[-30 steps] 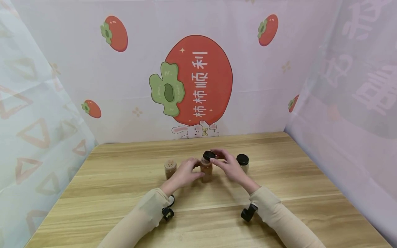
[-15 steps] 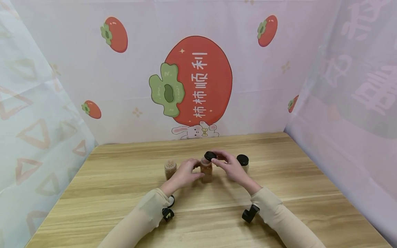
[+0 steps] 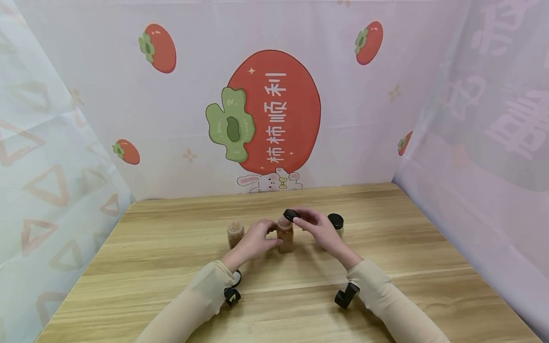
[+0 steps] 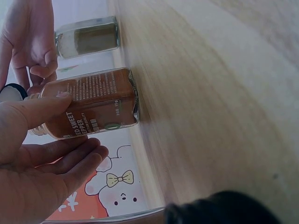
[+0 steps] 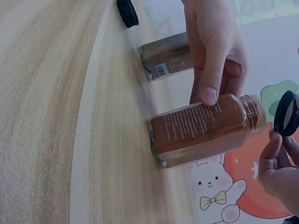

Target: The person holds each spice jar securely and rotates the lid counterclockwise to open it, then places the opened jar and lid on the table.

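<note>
The right hand (image 3: 322, 233) (in head view) partly hides the capped jar (image 3: 337, 223).

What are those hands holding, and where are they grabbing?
The left hand holds the middle spice jar by its body, below the neck. The right hand pinches a black lid by its edge.

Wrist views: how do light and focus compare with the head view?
Head view: bright, with faint, soft shadows on the table; left wrist view: dimmer, a black shape blurred at the bottom edge; right wrist view: also dimmer, the small print on the reddish-brown bottle soft.
</note>
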Tool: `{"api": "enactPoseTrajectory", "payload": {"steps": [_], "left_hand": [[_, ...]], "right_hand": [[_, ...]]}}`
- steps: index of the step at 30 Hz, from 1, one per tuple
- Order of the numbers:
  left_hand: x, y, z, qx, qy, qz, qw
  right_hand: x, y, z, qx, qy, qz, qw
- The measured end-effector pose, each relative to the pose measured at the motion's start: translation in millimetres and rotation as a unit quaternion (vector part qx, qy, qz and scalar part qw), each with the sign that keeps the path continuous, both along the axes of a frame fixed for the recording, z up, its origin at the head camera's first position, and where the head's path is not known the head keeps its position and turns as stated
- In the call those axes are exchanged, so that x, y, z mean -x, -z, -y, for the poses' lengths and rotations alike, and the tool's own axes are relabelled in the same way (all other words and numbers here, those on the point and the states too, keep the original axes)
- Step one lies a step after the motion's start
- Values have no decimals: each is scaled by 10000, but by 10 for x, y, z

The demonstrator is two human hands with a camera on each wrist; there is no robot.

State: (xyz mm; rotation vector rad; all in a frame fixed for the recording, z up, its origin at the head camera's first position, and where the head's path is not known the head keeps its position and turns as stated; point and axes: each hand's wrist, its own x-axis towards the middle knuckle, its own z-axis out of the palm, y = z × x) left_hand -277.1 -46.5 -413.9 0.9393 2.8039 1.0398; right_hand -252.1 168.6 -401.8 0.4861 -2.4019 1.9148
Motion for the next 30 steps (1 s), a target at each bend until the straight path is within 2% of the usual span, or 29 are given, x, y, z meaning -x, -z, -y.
{"api": "enactPoseTrajectory", "payload": {"steps": [10,17,30], "left_hand": [[6,5,-1,-32,25,-29,10000],[-9,-11,-1,-85,47,-12,10000],[0,-13,-5,-42,41,-38,10000]], "right_hand": [[-3,1,-8,440,-72,500,9978],[-9,-2,-9,1152,-398,947,9880],[-35,-6,-16,1756,-708,1233,9741]]}}
